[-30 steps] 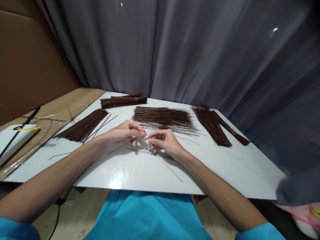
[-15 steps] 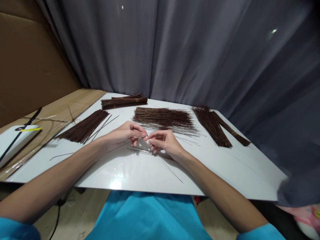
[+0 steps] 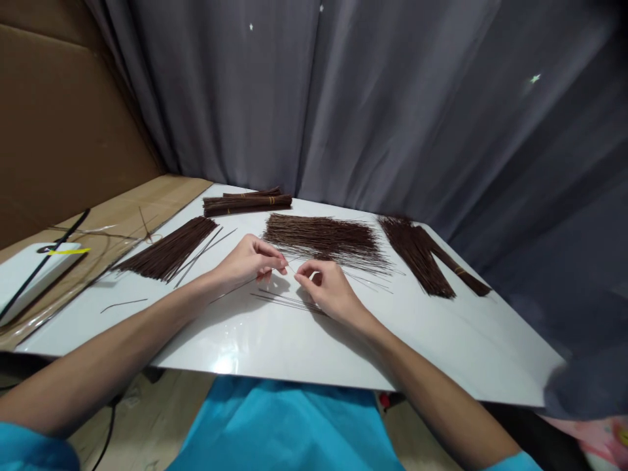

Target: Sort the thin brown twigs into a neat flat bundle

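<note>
Left hand (image 3: 252,258) and right hand (image 3: 332,291), both bare, are now set slightly farther apart; a thin, pale strand (image 3: 291,268) is exposed between them, above the glossy white tabletop (image 3: 432,353). Strand: pinched by thumb and forefinger at either side, its full run not discernible. Two slender dark strands, earlier seen at near right, are no longer seen. Handling of the strand is judged unfinished, both grips being kept. Loose, thin brown sticks (image 3: 284,300): laid nearer than the fingertips. Flat, dark-brown stick pile (image 3: 321,237): placed beyond the hands.
</note>
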The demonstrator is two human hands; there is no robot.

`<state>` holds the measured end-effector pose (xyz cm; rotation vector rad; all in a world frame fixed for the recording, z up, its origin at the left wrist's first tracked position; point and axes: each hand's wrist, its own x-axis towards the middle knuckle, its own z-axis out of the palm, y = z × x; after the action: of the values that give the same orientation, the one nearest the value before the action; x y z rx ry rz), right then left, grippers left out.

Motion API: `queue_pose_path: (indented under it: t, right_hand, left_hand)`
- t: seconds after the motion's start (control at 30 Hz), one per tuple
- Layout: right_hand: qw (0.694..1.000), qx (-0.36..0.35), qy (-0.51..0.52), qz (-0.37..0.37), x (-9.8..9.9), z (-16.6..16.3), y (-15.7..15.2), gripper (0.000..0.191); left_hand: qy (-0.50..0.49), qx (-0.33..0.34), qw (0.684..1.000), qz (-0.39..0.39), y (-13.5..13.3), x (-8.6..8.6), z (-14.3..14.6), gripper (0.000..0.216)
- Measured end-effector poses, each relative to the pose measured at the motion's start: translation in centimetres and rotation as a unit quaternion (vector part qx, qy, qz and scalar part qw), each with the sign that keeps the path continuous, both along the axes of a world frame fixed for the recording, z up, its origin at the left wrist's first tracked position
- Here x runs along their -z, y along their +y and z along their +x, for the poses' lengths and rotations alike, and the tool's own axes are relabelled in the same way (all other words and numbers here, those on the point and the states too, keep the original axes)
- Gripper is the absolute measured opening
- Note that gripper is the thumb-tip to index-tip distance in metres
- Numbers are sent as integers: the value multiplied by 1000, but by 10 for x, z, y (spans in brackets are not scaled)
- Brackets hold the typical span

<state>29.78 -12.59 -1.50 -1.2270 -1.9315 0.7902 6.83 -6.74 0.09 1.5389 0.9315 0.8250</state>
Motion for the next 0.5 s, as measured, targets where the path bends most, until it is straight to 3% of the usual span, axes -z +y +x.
queue_pose_path:
  t: [0.07,0.13,0.2,0.27,0.4,0.5]
  right_hand:
    - [984,18,-137,111,-6,0,-5,14]
    - [947,26,-258,189,-13,-1,-8,16]
    - [911,14,-338,237,-20,-1,-8,18]
    - [896,-14,-363,255,-26,2,-5,18]
    - [946,-66,-258,185,-32,11,5,15]
    - [974,-116,-158,113,-32,18,12,12]
  left_hand:
    - [33,-9,999,38,0,3,1,16]
    - [75,-6,994,81,-1,6,2,16]
    - [107,22,987,117,-3,7,3,15]
    - [121,80,982,119,-7,5,4,15]
    - [104,220,967,77,-16,-5,1,17]
    - [79,280,954,78,-21,-9,0,18]
